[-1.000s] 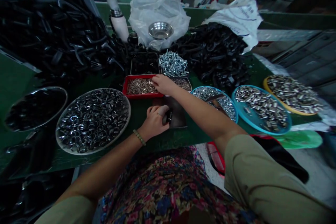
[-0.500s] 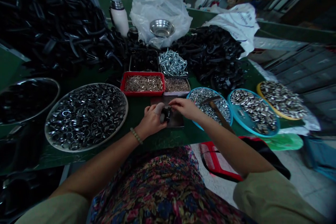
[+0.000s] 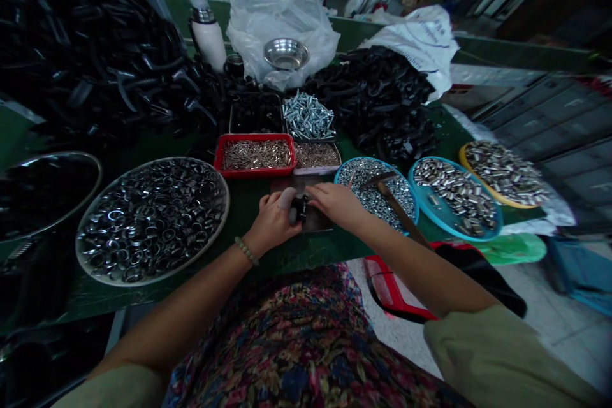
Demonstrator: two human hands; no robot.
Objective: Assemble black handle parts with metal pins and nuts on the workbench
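Over the metal plate (image 3: 319, 223), we are clamping the black part (image 3: 300, 208) in our left hand (image 3: 272, 222), seemingly to steady it; our right hand (image 3: 338, 204) is working at its right, fingers together, gripping what we cannot tell. Beyond, the red tray (image 3: 258, 173) is sitting conveniently near.

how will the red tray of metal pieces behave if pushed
The red tray is probably heavy, holding many metal pieces. Low and wide, it would likely slide rather than tip. The loose pieces may shift.
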